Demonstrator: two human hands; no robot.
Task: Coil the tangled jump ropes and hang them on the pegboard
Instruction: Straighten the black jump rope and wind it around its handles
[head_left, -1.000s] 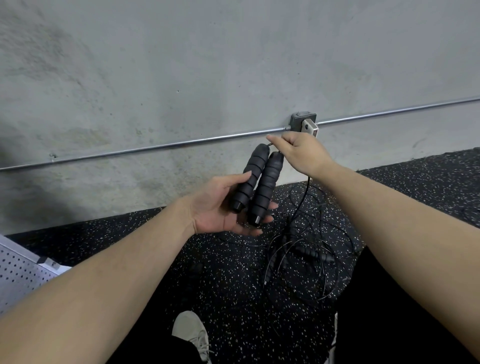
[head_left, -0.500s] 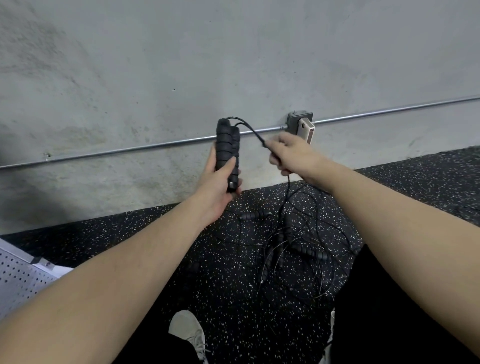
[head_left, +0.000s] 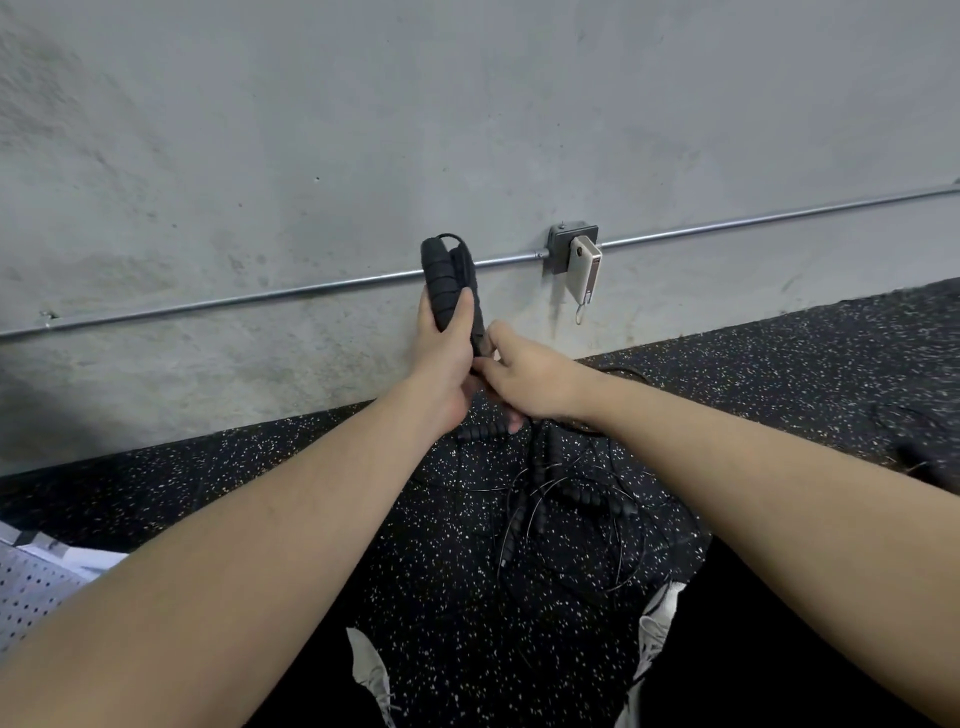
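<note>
Much of the rope is hard to follow: the thin black cord almost vanishes against the dark speckled floor (head_left: 260, 493), and where the two hands meet, the lower ends of the held handles are covered. The pegboard (head_left: 31, 592) is cut off at the lower left edge, only a white perforated corner showing.

The left hand (head_left: 447, 358) grips a pair of black ribbed handles (head_left: 441, 280) held upright side by side in front of the grey wall (head_left: 363, 130), thumb curled across them. A short loop of cord arcs over their tops. The right hand (head_left: 524, 374) presses in against the bottom of the handles with its fingers curled; it seems to pinch the cord there, though the exact hold is hidden.

Below the hands, the tangled pile of ropes (head_left: 566, 509) lies on the floor, with several more ribbed handles among looping cords. A metal pipe (head_left: 260, 299) runs along the wall to a grey box (head_left: 563, 249) with a small white device hanging from it. Two pale shoes (head_left: 371, 675) show at the bottom edge.
</note>
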